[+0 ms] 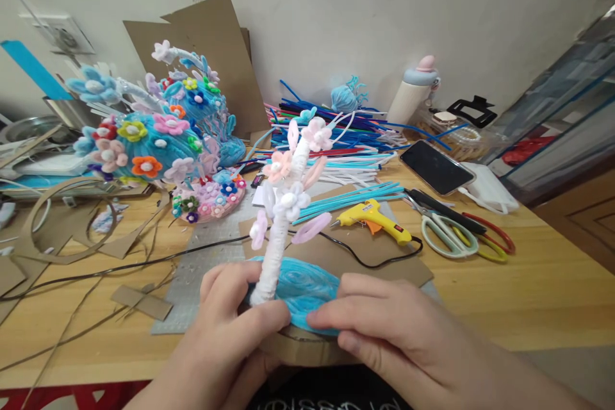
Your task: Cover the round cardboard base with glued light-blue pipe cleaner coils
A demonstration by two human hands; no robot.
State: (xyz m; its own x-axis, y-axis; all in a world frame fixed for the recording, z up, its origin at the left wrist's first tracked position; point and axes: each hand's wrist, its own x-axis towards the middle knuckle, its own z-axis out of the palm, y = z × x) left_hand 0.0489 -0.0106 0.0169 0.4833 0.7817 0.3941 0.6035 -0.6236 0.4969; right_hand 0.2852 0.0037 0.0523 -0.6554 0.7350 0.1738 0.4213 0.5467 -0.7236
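Note:
Close in front of me is a round cardboard base (307,351) whose top is covered with blue pipe cleaners (307,285) coiled in curves. From its left part rises a white wrapped stem (271,259), slightly tilted, bearing pink, lilac and white fuzzy flowers (291,200) and looped leaves. My left hand (235,314) grips the base around the foot of the stem, thumb on top, lower fingers beneath. On the right side, my right hand (384,323) holds the edge, its index fingertip on the blue surface and the thumb against the cardboard rim.
A yellow glue gun (372,219) lies beyond the base, its black cord crossing the table. Scissors (449,237), pliers and a phone (437,166) are at right. Flowered blue pipe-cleaner pieces (154,141) stand at left, near cardboard scraps (141,301). Pipe-cleaner bundles (331,122) lie behind.

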